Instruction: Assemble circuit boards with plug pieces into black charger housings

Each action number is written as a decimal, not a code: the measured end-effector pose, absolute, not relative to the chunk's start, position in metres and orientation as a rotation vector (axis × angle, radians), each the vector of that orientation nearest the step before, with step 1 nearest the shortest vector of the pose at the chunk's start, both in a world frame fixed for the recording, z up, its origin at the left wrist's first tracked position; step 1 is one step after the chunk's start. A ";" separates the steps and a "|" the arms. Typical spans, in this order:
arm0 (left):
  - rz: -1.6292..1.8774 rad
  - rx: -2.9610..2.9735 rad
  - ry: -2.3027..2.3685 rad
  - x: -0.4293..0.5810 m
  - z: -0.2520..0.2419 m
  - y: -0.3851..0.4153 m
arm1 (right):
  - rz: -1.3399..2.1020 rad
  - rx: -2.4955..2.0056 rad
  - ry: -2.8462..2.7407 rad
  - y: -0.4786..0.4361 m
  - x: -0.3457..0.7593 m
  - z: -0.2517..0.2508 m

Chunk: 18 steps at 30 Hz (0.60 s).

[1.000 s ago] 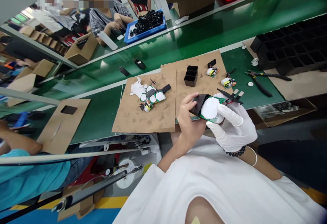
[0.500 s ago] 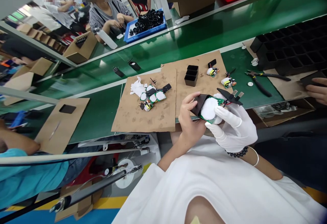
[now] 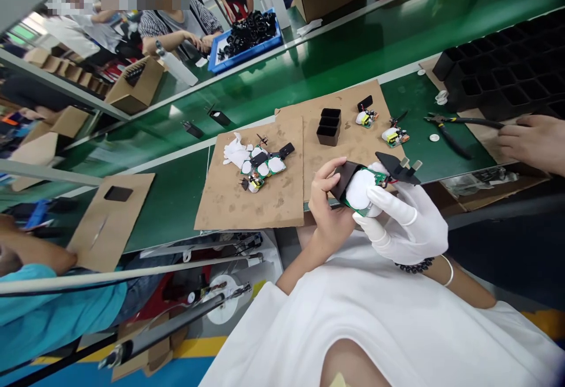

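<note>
At the near edge of the bench [image 3: 172, 202], the bare left hand [image 3: 327, 207] is curled around a small black case [image 3: 344, 180], and the white-gloved right hand [image 3: 408, 219] pinches a green circuit board [image 3: 361, 190], thumb and fingers nearly closed. The board lies between both hands, one end at the case's mouth; any lettering is too small for me to read.

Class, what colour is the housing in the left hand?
The housing is black, clearest in head view.

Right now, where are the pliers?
In the head view, the pliers lie toward the right on the green table, beside a small white disc. A co-worker's hand is close by, to the right of them.
</note>
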State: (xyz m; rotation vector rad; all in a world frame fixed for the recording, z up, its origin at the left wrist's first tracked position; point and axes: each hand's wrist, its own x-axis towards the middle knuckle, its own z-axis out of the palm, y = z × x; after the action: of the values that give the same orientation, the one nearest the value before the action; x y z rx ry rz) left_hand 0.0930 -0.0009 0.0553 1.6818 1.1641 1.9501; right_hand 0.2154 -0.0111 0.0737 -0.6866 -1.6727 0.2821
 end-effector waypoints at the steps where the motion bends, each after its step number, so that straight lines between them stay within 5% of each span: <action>1: 1.950 1.674 1.171 0.093 0.055 0.000 | 0.278 -0.675 -1.668 -0.011 0.215 0.073; 18: 1.935 1.688 1.177 0.086 0.047 -0.001 | 0.066 -0.676 -1.720 -0.005 0.206 0.079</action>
State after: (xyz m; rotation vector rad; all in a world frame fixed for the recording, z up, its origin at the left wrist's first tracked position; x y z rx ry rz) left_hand 0.0855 -0.0009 0.0469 1.6875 1.1772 1.9350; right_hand 0.2058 -0.0055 0.0786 -0.6762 -1.7197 0.0664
